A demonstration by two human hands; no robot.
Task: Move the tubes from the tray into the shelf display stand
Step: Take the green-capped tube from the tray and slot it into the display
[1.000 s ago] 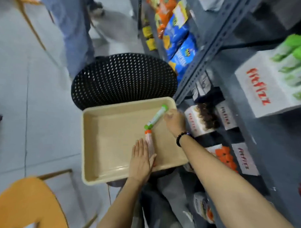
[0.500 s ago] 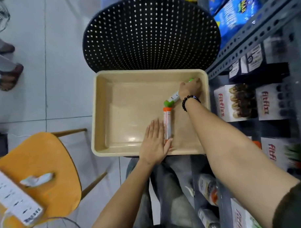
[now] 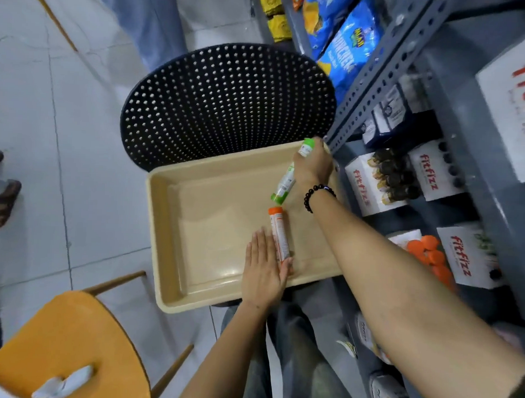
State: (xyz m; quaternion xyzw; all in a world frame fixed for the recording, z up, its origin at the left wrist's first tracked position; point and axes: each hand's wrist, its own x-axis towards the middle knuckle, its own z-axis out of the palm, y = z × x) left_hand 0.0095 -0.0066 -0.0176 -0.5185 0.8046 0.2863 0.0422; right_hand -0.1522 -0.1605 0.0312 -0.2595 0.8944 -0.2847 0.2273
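A beige tray rests on a black perforated stool beside the grey shelf. Two tubes are in it. My right hand is closed around the green-capped tube at the tray's far right corner, tilting it up. The orange-capped tube lies flat near the tray's right side. My left hand lies flat with straight fingers beside that tube, its thumb touching the tube's near end. White "fitfizz" display boxes stand on the shelf to the right; one holds orange-capped tubes.
The grey slotted shelf post rises right by the tray's far corner. Blue snack bags hang above. An orange chair is at the lower left. Another person's legs and feet are on the tiled floor.
My right hand has closed more fully on the green-capped tube and raised its capped end. The left hand stays flat beside the orange-capped tube. The camera has shifted.
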